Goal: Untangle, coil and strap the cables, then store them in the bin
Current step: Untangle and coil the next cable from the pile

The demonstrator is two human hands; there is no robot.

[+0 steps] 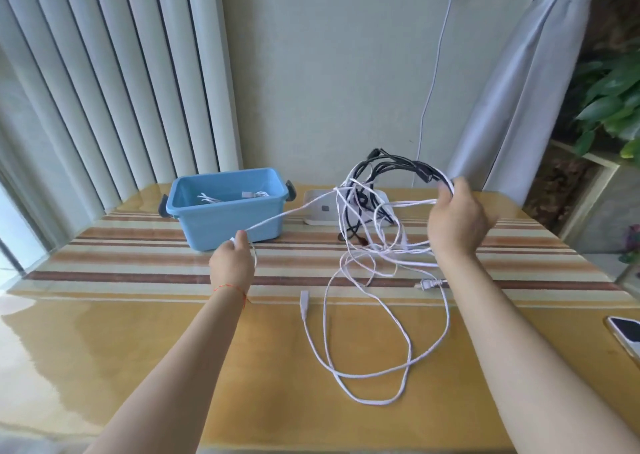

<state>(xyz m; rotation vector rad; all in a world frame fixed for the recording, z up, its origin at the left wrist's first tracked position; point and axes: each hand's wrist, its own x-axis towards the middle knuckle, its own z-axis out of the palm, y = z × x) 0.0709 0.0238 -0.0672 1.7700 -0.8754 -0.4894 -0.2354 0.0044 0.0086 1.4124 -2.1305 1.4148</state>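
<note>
My right hand (455, 219) grips a raised bundle of tangled black and white cables (388, 173) above the table's back right. My left hand (232, 261) pinches one white cable (287, 212) and holds it taut; it runs from the tangle to just in front of the blue bin (194, 211). Loose white cable loops (367, 349) trail from the tangle onto the table, with a white connector (304, 299) and a plug (429, 283) lying flat. The bin holds some white cable pieces (211, 197).
A white flat box (313, 204) lies behind the tangle. A phone (627, 335) sits at the table's right edge. A white cord (433, 82) hangs from a wall socket. Vertical blinds stand at left, a curtain and plants at right.
</note>
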